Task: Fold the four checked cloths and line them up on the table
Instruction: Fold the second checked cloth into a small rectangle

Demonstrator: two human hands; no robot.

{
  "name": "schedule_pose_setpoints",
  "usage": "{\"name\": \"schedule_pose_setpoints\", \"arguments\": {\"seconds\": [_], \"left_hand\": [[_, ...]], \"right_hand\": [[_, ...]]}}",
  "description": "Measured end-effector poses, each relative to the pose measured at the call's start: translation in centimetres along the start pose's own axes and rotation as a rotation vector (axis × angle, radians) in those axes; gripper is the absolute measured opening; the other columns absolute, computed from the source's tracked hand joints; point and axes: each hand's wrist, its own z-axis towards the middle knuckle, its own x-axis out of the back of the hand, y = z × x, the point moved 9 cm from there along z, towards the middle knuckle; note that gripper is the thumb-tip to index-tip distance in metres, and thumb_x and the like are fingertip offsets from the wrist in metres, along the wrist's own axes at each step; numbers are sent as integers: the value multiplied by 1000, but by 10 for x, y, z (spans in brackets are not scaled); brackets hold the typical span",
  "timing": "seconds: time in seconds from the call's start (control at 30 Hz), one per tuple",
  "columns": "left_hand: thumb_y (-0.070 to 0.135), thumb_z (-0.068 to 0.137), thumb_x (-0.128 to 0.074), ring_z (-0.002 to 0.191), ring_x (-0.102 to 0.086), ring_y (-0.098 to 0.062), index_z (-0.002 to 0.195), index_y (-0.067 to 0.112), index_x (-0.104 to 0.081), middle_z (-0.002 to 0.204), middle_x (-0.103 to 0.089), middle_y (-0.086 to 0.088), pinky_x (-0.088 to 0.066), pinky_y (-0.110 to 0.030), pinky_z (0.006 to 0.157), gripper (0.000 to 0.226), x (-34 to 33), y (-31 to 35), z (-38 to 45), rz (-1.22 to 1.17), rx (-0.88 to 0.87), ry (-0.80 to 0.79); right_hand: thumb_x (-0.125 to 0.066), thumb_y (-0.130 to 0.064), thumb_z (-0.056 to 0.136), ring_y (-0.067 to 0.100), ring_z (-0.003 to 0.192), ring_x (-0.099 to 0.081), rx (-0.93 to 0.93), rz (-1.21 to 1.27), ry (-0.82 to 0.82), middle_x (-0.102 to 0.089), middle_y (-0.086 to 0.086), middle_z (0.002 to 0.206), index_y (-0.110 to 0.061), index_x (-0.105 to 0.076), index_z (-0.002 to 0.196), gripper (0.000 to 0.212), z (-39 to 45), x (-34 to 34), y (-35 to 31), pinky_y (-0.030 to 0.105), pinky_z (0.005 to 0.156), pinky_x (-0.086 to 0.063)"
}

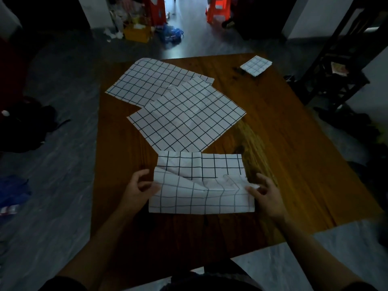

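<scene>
Down at the near edge of the wooden table [283, 164], the person is working the second checked cloth [201, 194], and it is being brought over on itself, near half rising toward the far half. The left hand [138, 190] is pinching the left edge of the raised flap between thumb and fingers; the right hand [265, 193] is gripping the right edge the same way, fingers curled onto the fabric.

Trouble is already showing: the flap is sagging in the middle with a diagonal crease running down from the left corner. If the two hands are not travelling level, my guess is the fold lands skewed and the checks stop matching. There is also little room ahead, since the nearest flat cloth [186, 116] is lying just beyond the far edge, so the fold could catch it.

One cloth is looking finished: a small folded square [256, 65] is sitting at the far right corner. Two are still lying open, the nearer one overlapping the far cloth [147, 80], which is hanging past the table's far left edge.

All around, the room is sitting dim: grey floor, a dark chair [336, 66] to the right, orange stools [218, 9] and clutter near the far doorway.
</scene>
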Motion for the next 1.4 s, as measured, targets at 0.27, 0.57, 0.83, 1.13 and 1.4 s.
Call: {"name": "schedule_pose_setpoints", "arguments": {"seconds": [0.27,0.57,0.83,1.13,1.4], "left_hand": [[13,95,-57,109,-58,-15,110,21,-67,118,-62,5,-52,-33,84,19,-15,44,6,-28,-137,-53],[13,97,-54,122,-52,-17,117,20,-64,124,-60,8,-46,-25,86,23,-4,31,28,-69,-101,-16],[38,97,-56,146,-18,-32,146,24,-41,160,-19,-5,-27,-51,114,53,-20,18,44,732,-176,92],[42,90,-56,149,-11,-31,150,22,-24,161,-15,-9,-11,-48,120,70,-150,12,-10,1307,-646,-151],[57,91,-40,149,-9,-30,152,25,-21,163,-14,-10,-7,-47,118,72,-131,-15,4,1424,-607,-215]], "right_hand": [[-61,-26,92,14,104,-64,149,81,12,-66,-8,115,-22,-69,103,15,17,-3,-33,42,84,-57],[-56,-26,95,15,117,-55,78,126,-27,-52,-4,137,-23,-57,130,35,31,-4,-28,22,74,-49],[-63,-27,92,21,143,-27,179,-452,16,-29,3,157,-21,-32,149,65,38,-27,-24,48,116,-30],[-50,-47,83,33,143,-28,570,-970,-217,-30,14,156,-22,-33,147,71,-5,-145,-3,55,109,-38],[-28,-60,92,33,149,-2,460,-1058,-166,-1,14,162,-25,-14,155,73,7,-115,31,51,117,-12]]}}
